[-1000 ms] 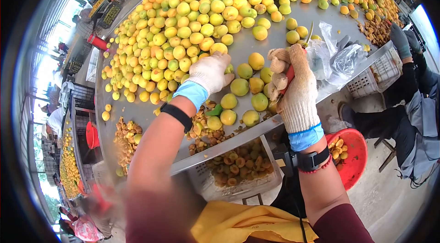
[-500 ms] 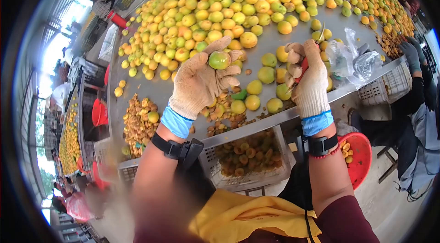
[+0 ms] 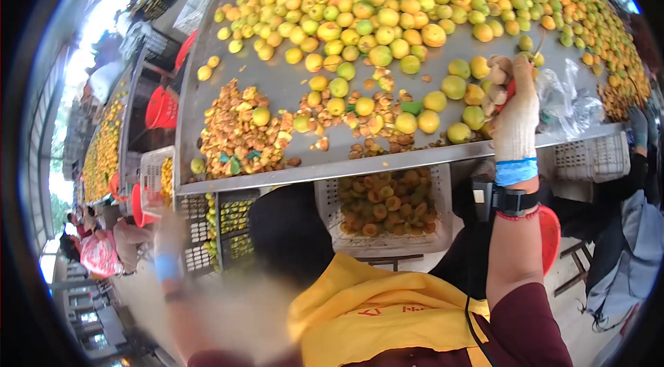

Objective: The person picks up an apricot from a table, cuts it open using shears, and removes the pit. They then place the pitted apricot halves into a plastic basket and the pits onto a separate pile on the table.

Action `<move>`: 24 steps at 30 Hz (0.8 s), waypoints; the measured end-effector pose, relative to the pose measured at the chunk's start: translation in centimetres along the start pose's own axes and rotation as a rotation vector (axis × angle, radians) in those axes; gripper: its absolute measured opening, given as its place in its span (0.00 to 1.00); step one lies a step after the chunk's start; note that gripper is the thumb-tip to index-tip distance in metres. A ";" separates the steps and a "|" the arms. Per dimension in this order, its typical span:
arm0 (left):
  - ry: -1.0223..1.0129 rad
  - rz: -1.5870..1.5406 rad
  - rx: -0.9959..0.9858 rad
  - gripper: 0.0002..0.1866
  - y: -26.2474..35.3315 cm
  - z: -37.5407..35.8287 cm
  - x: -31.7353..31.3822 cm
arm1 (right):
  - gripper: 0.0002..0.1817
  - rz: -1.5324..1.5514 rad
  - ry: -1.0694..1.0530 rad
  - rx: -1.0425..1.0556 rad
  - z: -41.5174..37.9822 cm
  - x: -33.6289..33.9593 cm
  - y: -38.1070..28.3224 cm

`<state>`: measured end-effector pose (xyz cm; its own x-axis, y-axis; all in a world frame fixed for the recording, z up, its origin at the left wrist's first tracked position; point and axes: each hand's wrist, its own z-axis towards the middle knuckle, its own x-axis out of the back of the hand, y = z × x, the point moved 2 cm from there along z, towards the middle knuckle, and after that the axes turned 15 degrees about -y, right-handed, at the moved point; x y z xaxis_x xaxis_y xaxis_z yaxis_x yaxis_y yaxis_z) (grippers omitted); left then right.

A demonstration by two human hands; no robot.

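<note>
The right hand point(image 3: 517, 101), in an off-white knitted glove with a smooth blue cuff point(image 3: 517, 172), is at 2 o'clock over the grey sheet-metal table point(image 3: 273, 80). Its fingers are curled tightly around a small hand tool with a red handle point(image 3: 510, 89). The tool's thin, pale tip projects upward, towards 1 o'clock from the glove.

The left hand point(image 3: 171, 234), pale-gloved and heavily blurred, is at 8 o'clock, off the table's near corner. Whether its fingers are spread or closed, or hold anything, cannot be determined.

Round, smooth-skinned yellow-green fruits point(image 3: 473, 116) lie loose just beside the right glove, on its 8 o'clock side. A dense mound of similar fruits, yellow, orange and green point(image 3: 387, 17), covers the table from 11 to 2 o'clock.

At 9 to 10 o'clock is a low, rough heap of brown and yellow fragments point(image 3: 235, 128), irregular and moist-looking. A crumpled, transparent plastic bag point(image 3: 568, 104) lies between 2 and 3 o'clock.

Below the table's straight raised edge, between 4 and 5 o'clock, a white perforated plastic crate point(image 3: 391, 248) contains cut, cupped fruit pieces point(image 3: 387, 204), brownish green.
</note>
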<state>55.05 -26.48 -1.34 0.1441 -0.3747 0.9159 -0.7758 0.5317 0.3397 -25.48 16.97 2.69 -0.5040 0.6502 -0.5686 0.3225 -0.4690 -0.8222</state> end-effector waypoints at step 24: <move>-0.265 0.375 -0.286 0.25 60.0 28.0 -14.3 | 0.16 -0.108 -0.098 -0.014 0.1 0.3 -0.7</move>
<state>-10.79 -10.51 -0.09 -0.2991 -0.2784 0.9127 -0.5411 0.8373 0.0781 -25.96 17.49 3.11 -0.6120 0.6347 -0.4718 0.2731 -0.3903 -0.8792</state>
